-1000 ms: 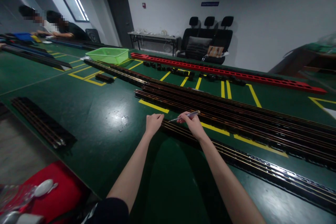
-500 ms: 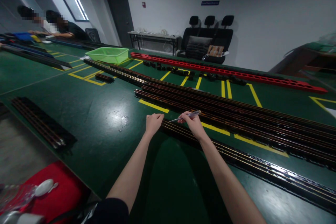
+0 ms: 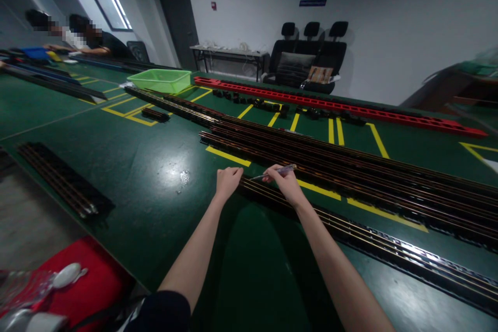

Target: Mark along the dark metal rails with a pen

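A long black rail with brass-coloured strips [image 3: 373,236] runs from the middle of the table to the lower right. At its left end, my left hand [image 3: 229,181] is closed round the tip, and the fingers underneath are hidden. My right hand [image 3: 283,179] pinches a slim screwdriver-like tool [image 3: 287,168] with a clear handle. The tool's thin shaft points left and down to the rail's top, just right of my left hand. Whether its tip touches the rail is too small to tell.
Beyond my hands lies a bundle of similar dark rails [image 3: 311,150]. Further back are a red slotted beam [image 3: 330,105], small black parts [image 3: 268,106] and a green basket [image 3: 161,82]. A short rail group [image 3: 58,181] lies at the left table edge. Two people [image 3: 97,44] sit far left.
The tool and my right hand have shifted very slightly left, the handle tilting a little lower. My left hand stays at the rail's end.
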Tool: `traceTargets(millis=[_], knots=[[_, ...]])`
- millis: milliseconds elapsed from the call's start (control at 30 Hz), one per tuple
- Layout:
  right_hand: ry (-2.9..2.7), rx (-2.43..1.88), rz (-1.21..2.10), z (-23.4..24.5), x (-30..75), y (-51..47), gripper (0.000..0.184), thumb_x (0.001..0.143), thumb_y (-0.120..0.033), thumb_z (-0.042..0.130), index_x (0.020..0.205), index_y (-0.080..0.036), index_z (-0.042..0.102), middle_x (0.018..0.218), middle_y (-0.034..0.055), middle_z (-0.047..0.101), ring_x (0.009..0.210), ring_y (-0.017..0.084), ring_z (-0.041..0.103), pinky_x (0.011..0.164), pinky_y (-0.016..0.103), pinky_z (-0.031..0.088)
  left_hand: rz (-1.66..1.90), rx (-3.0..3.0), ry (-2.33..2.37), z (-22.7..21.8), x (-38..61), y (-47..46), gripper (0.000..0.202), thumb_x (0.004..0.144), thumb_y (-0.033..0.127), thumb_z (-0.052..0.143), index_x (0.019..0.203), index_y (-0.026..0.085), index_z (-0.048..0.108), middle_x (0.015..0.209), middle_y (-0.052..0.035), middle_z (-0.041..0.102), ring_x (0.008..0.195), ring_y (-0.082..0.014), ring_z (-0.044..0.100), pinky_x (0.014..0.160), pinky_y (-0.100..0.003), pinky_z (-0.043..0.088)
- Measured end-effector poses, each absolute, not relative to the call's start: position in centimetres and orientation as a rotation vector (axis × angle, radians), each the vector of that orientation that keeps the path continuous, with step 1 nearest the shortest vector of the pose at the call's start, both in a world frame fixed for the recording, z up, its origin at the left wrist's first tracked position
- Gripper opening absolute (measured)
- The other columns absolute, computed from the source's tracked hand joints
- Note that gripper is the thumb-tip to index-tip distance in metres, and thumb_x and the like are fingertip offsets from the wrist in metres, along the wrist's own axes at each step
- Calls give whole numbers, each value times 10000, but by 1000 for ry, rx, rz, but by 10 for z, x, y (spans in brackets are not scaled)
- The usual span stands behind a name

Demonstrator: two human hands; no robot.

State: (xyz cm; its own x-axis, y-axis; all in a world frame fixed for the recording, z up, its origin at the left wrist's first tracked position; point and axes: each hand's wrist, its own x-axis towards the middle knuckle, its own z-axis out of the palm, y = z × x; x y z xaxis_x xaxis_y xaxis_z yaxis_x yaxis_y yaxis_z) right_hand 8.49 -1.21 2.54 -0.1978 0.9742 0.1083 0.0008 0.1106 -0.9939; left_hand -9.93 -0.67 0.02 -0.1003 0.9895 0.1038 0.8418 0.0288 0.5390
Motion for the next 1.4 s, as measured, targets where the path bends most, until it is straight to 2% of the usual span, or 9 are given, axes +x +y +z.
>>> traceTargets(millis=[367,533,767,933,1167,1400], knots=[[-1365,-1022,1197,23,90,-9,226,731,-347,577,611,-160,620,569,33,619,559,141,576,611,280,470,834,1858,1932,-3,-101,-8,448,896,343,342,541,181,561,582,-1,575,623,-155,528,725,-288,295],[-1405,-1047,1217,22,97,-13,291,758,-406,586,615,-156,626,566,40,620,559,142,582,620,281,472,851,1846,1925,-3,-100,-8,442,887,351,348,528,181,543,569,1,557,606,-154,514,710,-288,289],[-1370,-1061,1175,24,103,-14,352,724,-498,643,671,-151,650,631,63,654,590,155,596,617,290,482,818,1859,1947,-5,-101,-6,424,876,343,345,517,182,503,579,1,548,645,-163,526,711,-288,280],[-1424,-1085,1186,20,106,-14,343,755,-483,621,694,-148,654,659,64,663,618,154,607,655,291,485,828,1837,1947,-3,-101,-6,443,881,355,337,497,180,472,554,4,533,608,-156,513,721,-284,288],[-1368,-1095,1203,19,107,-14,329,721,-469,627,651,-148,638,610,53,643,581,145,591,625,280,479,829,1834,1941,0,-100,-9,432,880,346,349,513,183,508,566,-1,555,596,-154,499,717,-286,294],[-1341,-1066,1205,18,106,-14,280,718,-415,624,625,-152,631,579,46,628,559,142,582,600,278,479,849,1850,1919,1,-100,-10,447,888,352,336,504,185,493,538,7,519,557,-147,476,696,-286,293]])
